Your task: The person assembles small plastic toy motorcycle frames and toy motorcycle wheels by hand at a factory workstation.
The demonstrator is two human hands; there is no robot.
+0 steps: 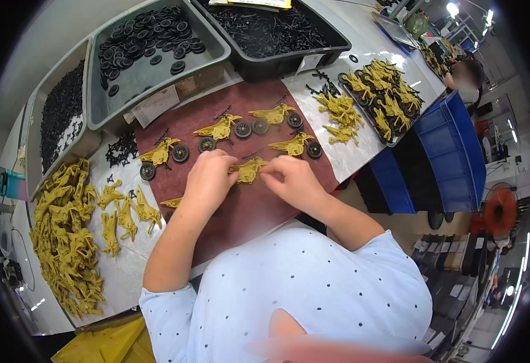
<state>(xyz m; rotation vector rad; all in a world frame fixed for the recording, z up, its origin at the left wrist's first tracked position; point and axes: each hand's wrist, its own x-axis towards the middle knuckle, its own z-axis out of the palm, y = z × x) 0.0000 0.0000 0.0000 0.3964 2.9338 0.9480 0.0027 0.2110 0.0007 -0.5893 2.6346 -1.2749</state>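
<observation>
On a dark red mat (235, 227), a small yellow toy motorcycle body (250, 171) lies between my two hands. My left hand (210, 176) pinches its left end with closed fingers. At its right end, my right hand (293, 181) has thumb and fingers pressed together on it. Beyond the hands are several toy motorcycles with black wheels and thin black bars, among them one at the far middle (218, 127) and one at the right (293, 144). Another yellow body (171, 202) shows partly behind my left forearm.
A grey bin of black wheels (216, 57), a black bin of thin parts (337, 47) and a bin of small black pieces (86, 130) stand at the back. Yellow bodies (65, 236) are heaped left. A tray of motorcycles (383, 100) sits right, near blue crates (449, 151).
</observation>
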